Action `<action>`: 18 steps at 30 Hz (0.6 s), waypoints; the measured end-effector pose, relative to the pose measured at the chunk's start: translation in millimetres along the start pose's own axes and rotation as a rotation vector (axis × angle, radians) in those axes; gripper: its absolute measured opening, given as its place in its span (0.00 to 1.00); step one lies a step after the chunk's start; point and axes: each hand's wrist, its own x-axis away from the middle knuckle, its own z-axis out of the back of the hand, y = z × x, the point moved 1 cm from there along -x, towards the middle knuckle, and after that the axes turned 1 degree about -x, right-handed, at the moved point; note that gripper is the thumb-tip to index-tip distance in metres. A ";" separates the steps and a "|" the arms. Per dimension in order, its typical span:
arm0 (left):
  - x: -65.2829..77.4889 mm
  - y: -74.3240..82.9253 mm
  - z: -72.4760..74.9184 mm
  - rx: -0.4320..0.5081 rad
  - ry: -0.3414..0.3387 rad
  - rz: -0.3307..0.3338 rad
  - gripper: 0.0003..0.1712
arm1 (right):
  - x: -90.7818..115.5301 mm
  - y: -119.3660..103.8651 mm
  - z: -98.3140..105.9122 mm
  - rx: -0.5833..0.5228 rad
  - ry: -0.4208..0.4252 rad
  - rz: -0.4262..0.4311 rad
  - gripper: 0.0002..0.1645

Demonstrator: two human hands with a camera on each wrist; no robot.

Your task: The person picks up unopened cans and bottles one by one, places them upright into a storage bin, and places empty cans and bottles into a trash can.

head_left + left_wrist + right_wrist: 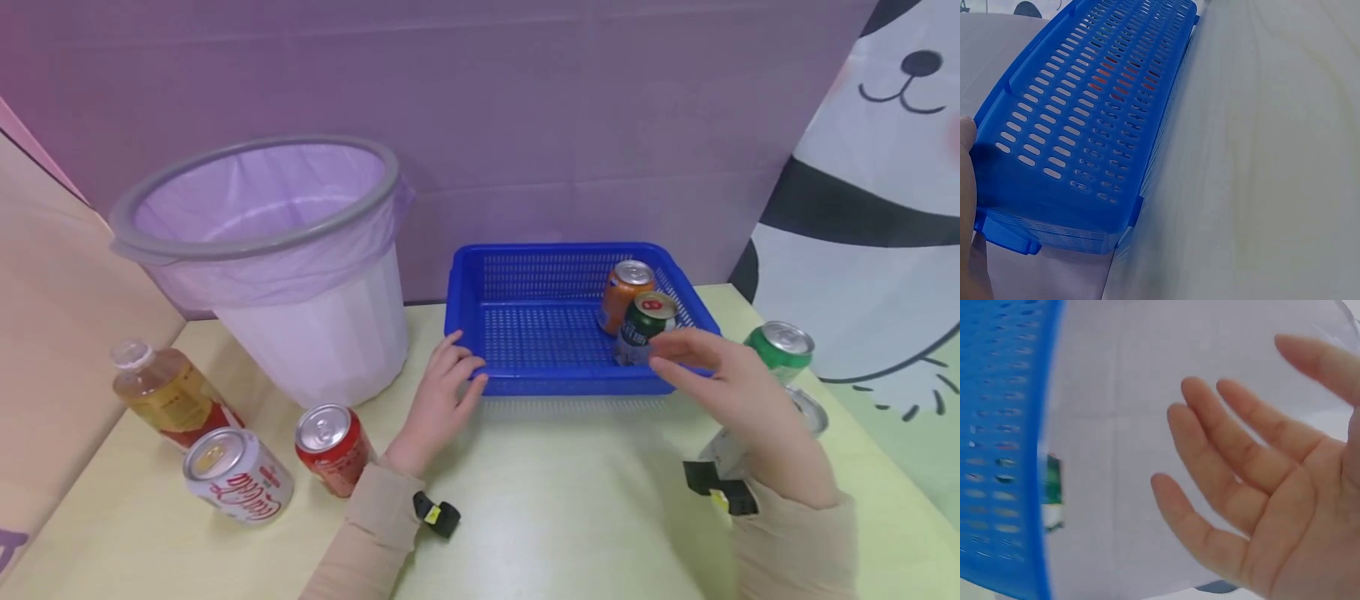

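Observation:
A blue plastic basket point(555, 385) stands at the back of the table. Inside its right end are an orange can point(619, 302) and, in front of that, a dark green can point(637, 333). My left hand point(444, 400) is at the basket's front left corner, its fingers loosely extended; the left wrist view shows part of the hand point(967, 206) against the basket's end. Over the front right rim, my right hand point(738, 392) hovers with fingers spread from the thumb, near the dark green can. In the right wrist view its palm point(1291, 506) holds nothing.
At left stand a lined white bin point(322, 333), a juice bottle point(176, 396), a white Coca-Cola can point(240, 479) and a red can point(335, 450). Beyond my right hand are a green can point(782, 350) and a partly hidden silver-topped can point(810, 412), near the table's right edge.

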 end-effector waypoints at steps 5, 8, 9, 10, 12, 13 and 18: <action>-0.5 0.2 -1.1 -0.003 0.003 -0.012 0.08 | 13.8 5.5 16.4 0.005 0.103 -0.065 0.22; -0.2 -0.4 -1.2 -0.004 0.001 -0.003 0.08 | 21.8 12.4 24.6 -0.002 0.150 -0.076 0.22; 0.1 -0.6 -0.8 -0.002 -0.002 0.006 0.08 | 24.0 14.6 27.2 -0.006 0.162 -0.081 0.23; 0.5 -1.0 -0.5 -0.003 0.000 0.008 0.08 | 26.0 17.8 29.7 -0.012 0.174 -0.084 0.23; 1.3 -2.1 -0.1 -0.006 0.000 0.017 0.08 | 29.8 26.7 33.8 -0.036 0.191 -0.059 0.22; 1.6 -2.3 0.2 -0.007 0.001 0.019 0.08 | 31.9 31.1 36.2 -0.060 0.200 -0.039 0.22; 1.6 -2.6 -0.8 -0.009 0.000 0.008 0.08 | 44.2 62.3 50.4 -0.159 0.220 0.026 0.25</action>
